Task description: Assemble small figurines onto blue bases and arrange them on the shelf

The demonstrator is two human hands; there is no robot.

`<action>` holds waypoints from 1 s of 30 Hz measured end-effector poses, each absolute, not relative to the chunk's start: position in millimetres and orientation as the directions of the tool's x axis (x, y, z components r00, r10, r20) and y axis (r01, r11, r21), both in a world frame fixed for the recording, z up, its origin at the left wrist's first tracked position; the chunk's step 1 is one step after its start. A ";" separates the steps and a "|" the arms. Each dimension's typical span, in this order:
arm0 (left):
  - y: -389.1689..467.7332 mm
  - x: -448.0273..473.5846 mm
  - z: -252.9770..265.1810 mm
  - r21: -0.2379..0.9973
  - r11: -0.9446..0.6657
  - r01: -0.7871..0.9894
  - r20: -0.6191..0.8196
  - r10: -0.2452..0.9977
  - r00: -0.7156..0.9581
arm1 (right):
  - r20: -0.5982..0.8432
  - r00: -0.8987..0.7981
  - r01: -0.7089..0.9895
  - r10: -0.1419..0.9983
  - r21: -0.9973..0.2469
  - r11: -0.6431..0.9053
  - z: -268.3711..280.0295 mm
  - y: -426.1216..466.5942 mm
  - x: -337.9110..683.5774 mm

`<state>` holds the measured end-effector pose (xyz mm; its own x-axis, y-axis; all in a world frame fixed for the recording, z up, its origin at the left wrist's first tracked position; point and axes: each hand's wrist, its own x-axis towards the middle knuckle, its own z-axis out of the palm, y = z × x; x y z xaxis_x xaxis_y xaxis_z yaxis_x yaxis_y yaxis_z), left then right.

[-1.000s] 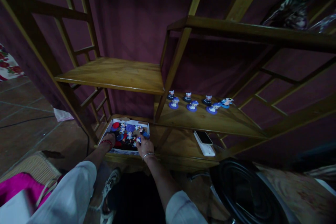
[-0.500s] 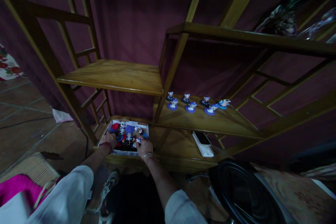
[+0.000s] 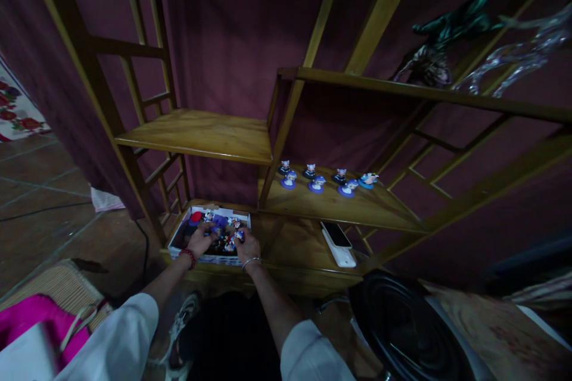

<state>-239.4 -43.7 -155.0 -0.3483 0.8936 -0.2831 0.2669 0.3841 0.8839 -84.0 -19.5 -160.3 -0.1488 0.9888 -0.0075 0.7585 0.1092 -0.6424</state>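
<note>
Apparently picking through toys (image 3: 235,222) in the box (image 3: 218,260), pinching a figure (image 3: 240,236) with the right hand (image 3: 248,248), reaching in with the left hand (image 3: 199,243), cannot tell whether gripping; next probably calls for lifting clear.

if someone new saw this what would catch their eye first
Probably the seven small figurines grouped on the shelf at right. Next come the left hand and right hand, both at the box of jumbled figures below the left shelf. A bright pink item also stands out, bottom left.
</note>
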 end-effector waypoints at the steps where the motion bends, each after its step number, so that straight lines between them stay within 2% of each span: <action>1: -45.8 -234.6 -153.7 0.914 0.363 0.180 -0.290 0.896 -0.336 | 0.005 -0.139 0.751 0.990 -0.651 0.109 -158.8 -20.4 -83.6; 4: -54.2 -222.9 -148.2 0.949 0.306 -0.069 -0.313 0.903 -0.294 | 0.040 -0.124 0.720 0.992 -0.684 0.117 -153.3 -23.7 -82.3; 7: -64.1 -215.3 -141.9 0.925 0.264 -0.273 -0.331 0.912 -0.241 | 0.072 -0.093 0.678 0.993 -0.726 0.116 -145.7 -28.1 -80.2; 12: -77.9 -206.2 -136.6 0.840 0.232 -0.491 -0.354 0.920 -0.170 | 0.097 -0.069 0.571 0.993 -0.812 0.119 -135.1 -36.6 -76.7; 21: -94.9 -188.2 -122.3 0.726 0.229 -0.649 -0.387 0.916 -0.109 | 0.140 -0.077 0.400 0.987 -0.902 0.159 -126.0 -56.3 -79.3; 26: -105.8 -172.3 -107.6 0.686 0.170 -0.708 -0.342 0.934 -0.107 | 0.166 -0.080 0.338 0.983 -0.923 0.184 -108.5 -67.7 -72.1; 30: -115.7 -159.9 -94.8 0.661 0.130 -0.739 -0.295 0.951 -0.096 | 0.203 -0.097 0.216 0.974 -0.951 0.220 -94.0 -74.3 -61.0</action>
<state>-159.9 -115.7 -94.8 -0.0962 0.9505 -0.2953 -0.7394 0.1303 0.6605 -61.0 -74.3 -94.0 -0.0971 0.9742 0.2035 0.2158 0.2202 -0.9513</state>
